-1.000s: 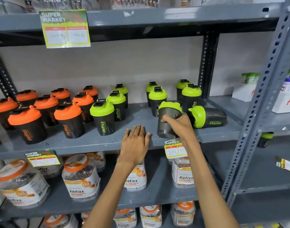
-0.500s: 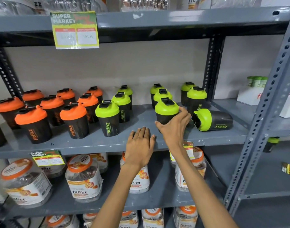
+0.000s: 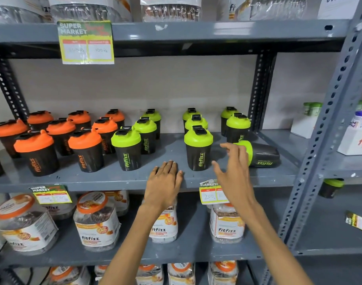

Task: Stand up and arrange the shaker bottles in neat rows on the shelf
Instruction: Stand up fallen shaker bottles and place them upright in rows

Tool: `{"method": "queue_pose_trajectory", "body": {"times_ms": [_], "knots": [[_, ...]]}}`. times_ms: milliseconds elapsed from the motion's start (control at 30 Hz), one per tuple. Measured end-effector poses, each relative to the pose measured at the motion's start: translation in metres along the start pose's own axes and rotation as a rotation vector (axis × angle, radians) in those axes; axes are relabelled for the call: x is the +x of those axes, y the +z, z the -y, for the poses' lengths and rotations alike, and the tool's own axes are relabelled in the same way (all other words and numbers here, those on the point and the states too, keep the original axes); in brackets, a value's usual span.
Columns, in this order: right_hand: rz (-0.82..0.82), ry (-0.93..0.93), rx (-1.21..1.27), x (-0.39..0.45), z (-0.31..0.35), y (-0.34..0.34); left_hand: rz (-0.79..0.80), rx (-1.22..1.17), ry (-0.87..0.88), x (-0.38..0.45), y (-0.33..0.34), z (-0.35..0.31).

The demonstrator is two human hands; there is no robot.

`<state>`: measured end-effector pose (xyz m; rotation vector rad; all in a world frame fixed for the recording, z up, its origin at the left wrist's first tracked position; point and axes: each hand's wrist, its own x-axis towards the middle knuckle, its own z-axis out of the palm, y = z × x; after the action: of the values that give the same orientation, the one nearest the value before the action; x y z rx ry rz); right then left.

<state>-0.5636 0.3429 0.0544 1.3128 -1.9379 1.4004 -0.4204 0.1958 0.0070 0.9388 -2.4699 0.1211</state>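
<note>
Black shaker bottles stand in rows on the grey middle shelf (image 3: 172, 144): several with orange lids (image 3: 84, 150) at the left, several with green lids (image 3: 126, 148) in the middle and right. A green-lidded shaker (image 3: 198, 148) stands upright at the front of its row, free of any hand. One more green-lidded shaker (image 3: 260, 154) lies on its side to the right, lid facing left. My right hand (image 3: 232, 171) hovers with fingers spread between these two, holding nothing. My left hand (image 3: 164, 183) lies flat on the shelf's front edge.
Tubs of fitfizz powder (image 3: 96, 221) fill the lower shelves. Price tags (image 3: 86, 42) hang from the shelf edges. A slotted grey upright (image 3: 328, 140) borders the bay on the right, with white boxes (image 3: 357, 138) beyond it. Large jars sit on the top shelf.
My right hand set the green-lidded shaker upright at the front of its row, let go of it, and moved right toward the shaker lying on its side. My left hand stayed put.
</note>
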Motion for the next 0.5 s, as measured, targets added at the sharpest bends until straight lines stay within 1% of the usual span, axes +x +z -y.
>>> {"method": "queue_pose_trajectory", "body": {"times_ms": [100,167,200,267,367,500], "knots": [[0.042,-0.122,-0.345,0.013,-0.021,-0.035,0.033,-0.058,-0.048,0.000,0.001,-0.006],[0.136,-0.150,-0.554,0.024,-0.039,-0.043,0.036,-0.084,-0.073,-0.001,0.003,-0.016],[0.198,-0.142,-0.615,0.028,-0.047,-0.045,0.035,-0.080,-0.081,-0.003,0.004,-0.022],[0.299,-0.122,-0.686,0.035,-0.063,-0.045,0.021,-0.062,-0.094,-0.003,0.005,-0.031],[0.378,-0.128,-0.756,0.044,-0.080,-0.043,0.007,-0.058,-0.106,-0.001,0.006,-0.043],[0.395,-0.175,-0.751,0.051,-0.092,-0.042,-0.023,-0.028,-0.121,-0.001,0.011,-0.051]]}}
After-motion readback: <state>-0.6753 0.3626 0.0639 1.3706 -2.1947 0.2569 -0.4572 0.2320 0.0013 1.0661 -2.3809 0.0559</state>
